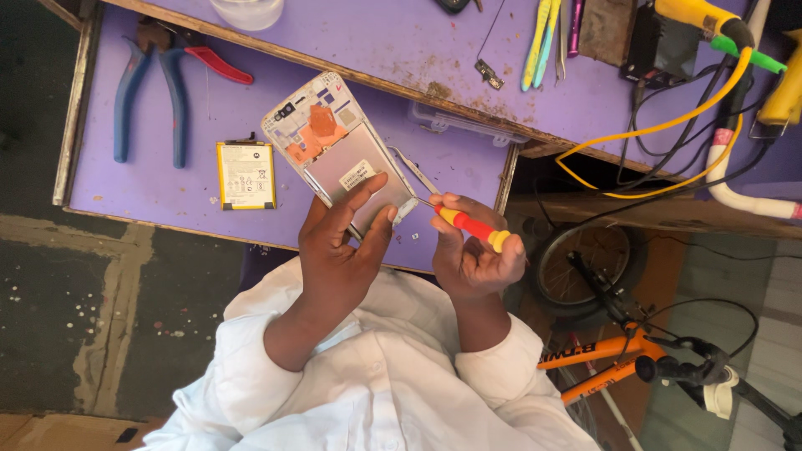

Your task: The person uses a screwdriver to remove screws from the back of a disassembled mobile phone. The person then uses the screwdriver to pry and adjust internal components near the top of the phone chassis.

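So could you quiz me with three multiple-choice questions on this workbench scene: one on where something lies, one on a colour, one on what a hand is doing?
1. Where does the loose battery lie?
A. between the pliers and the opened phone
B. on the floor
C. under the bicycle

2. What colours is the screwdriver handle?
A. green and black
B. red and yellow
C. all blue

3. What is the left hand doing?
A. resting flat on the table
B. gripping the pliers
C. holding the opened phone

Answers: 1 A, it sits on the purple table between them. 2 B, as seen in the right hand. 3 C, its fingers lie on the phone's back.
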